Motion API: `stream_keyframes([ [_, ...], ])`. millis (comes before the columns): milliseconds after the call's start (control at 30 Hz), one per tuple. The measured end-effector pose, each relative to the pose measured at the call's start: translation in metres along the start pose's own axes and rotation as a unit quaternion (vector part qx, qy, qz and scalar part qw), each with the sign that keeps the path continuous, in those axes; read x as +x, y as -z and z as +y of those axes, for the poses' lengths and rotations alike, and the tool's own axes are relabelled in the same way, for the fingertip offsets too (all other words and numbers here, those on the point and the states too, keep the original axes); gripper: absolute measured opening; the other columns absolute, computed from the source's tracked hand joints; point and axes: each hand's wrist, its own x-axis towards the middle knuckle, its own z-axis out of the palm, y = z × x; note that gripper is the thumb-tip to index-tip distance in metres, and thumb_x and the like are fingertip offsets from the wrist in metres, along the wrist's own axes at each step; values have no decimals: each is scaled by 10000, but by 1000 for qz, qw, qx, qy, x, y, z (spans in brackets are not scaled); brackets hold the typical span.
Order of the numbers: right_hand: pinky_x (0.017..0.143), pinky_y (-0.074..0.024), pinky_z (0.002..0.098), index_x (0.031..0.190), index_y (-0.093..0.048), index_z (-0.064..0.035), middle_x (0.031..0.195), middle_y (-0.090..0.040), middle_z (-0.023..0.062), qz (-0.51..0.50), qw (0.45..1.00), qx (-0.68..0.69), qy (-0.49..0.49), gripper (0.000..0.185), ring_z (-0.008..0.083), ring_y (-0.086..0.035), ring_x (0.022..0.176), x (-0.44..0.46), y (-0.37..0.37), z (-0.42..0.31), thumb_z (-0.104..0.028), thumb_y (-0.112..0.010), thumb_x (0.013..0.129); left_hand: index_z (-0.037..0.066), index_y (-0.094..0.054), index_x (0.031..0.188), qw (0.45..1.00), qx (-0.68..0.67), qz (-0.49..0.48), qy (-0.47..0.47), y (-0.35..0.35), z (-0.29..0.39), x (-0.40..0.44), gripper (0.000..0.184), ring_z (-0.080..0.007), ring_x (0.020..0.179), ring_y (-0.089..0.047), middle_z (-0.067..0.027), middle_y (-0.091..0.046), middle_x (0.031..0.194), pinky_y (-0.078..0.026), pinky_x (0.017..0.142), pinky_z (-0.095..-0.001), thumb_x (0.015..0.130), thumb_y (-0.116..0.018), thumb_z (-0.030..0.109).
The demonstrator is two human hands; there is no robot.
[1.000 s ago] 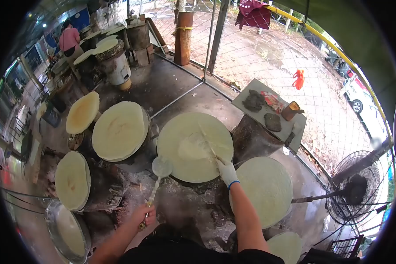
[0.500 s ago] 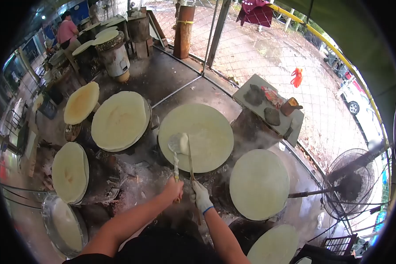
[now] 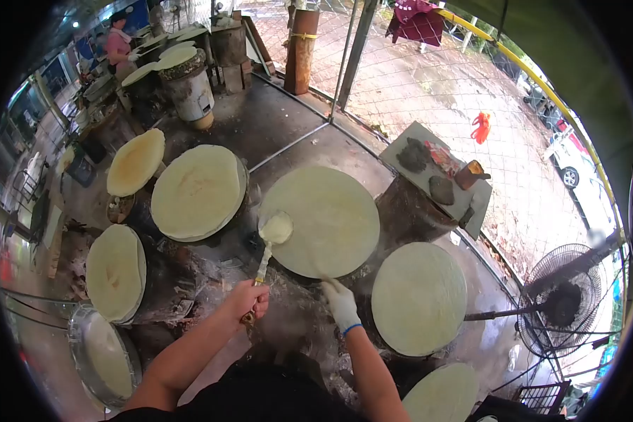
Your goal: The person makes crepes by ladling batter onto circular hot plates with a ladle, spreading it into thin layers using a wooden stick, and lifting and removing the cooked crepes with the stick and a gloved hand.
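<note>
My left hand [image 3: 249,298], bare, is wrapped round the handle of a ladle [image 3: 276,228]. The ladle's bowl is full of pale batter and hangs over the left rim of the middle round griddle; batter coats its handle. A thin pale sheet of batter [image 3: 330,218] covers that griddle. My right hand [image 3: 341,304], in a white glove with a blue cuff, is at the griddle's front edge. Its fingers look pressed together there, and what they hold is too blurred to make out. The long flat stick seen earlier no longer shows.
More pale sheets lie on round griddles to the left [image 3: 199,193] and right [image 3: 419,299]. A batter-filled metal pan [image 3: 102,359] stands lower left. A fan [image 3: 561,299] is at right, a board with dark lumps [image 3: 464,204] behind. A person [image 3: 117,48] works far left.
The ladle has moved left from the middle of the griddle to its rim, now full of batter. My hands have drawn apart. The stick in my right hand has gone from view.
</note>
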Motion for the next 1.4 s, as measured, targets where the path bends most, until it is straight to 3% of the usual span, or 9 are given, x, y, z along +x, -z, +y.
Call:
stream_keyframes([
  [67,545,-407,223,1250,-585,-26,727,-597,11,134,964,218,-66,390,71,-507,605,2,0,13,-227,-586,915,77,-424,845,998,57,4,-28,0,-1,10,113,-98,409,-409,-16,-437,601,-331,363,-261,871,-533,93],
  [233,414,-326,200,1308,-536,-67,661,-534,-28,-15,986,145,-75,420,46,-440,495,-2,14,15,-222,-597,923,38,-430,876,966,222,25,-133,-13,-2,83,108,-138,365,-429,-99,-505,618,-356,348,-311,850,-517,96],
  [533,397,-323,215,1306,-546,-103,637,-528,-12,119,944,293,-94,388,67,-428,472,54,1,2,-226,-566,938,-77,-438,1026,831,491,192,-177,-45,-17,177,286,-480,1018,-550,-321,-576,1009,-438,846,-505,853,-514,138],
  [700,407,-334,223,1293,-564,-132,640,-540,-3,15,993,98,-70,371,77,-432,468,63,-27,-4,-236,-555,936,-3,-472,982,924,317,172,-127,-36,-30,191,198,-266,587,-560,-162,-573,768,-426,504,-376,855,-531,136],
  [833,385,-318,229,1259,-587,-127,619,-517,-6,-45,971,208,-105,372,76,-413,447,54,4,-17,-283,-580,921,26,-468,894,994,-56,-57,-70,-5,4,137,118,-112,387,-401,-35,-465,636,-329,357,-274,875,-540,119],
  [967,342,-303,232,1255,-591,-136,610,-552,13,102,956,244,-123,357,76,-384,377,61,18,-25,-253,-580,917,91,-429,779,989,-62,-72,-110,0,21,16,165,-58,409,-358,15,-409,624,-303,364,-238,924,-498,125],
  [1100,335,-294,250,1032,-648,-146,555,-500,-9,-113,989,31,-94,196,94,-391,396,73,7,-4,-285,-571,916,107,-406,727,979,-143,-120,-86,21,13,-9,234,-44,418,-337,28,-397,603,-303,373,-218,935,-503,152],
  [1167,328,-275,237,842,-581,-194,549,-454,-33,-118,961,135,-212,161,81,-368,393,68,11,-24,-336,-574,918,143,-382,737,984,-126,-121,-47,35,13,-36,260,-17,419,-308,68,-338,592,-252,363,-199,979,-440,221],
  [1400,337,-241,222,708,-429,-209,541,-338,-78,74,920,349,-164,375,67,-290,380,100,-20,-7,-499,-520,926,135,-380,723,954,-273,-104,-72,147,-23,-116,278,-17,401,-315,63,-320,559,-283,347,-178,977,-457,217],
])
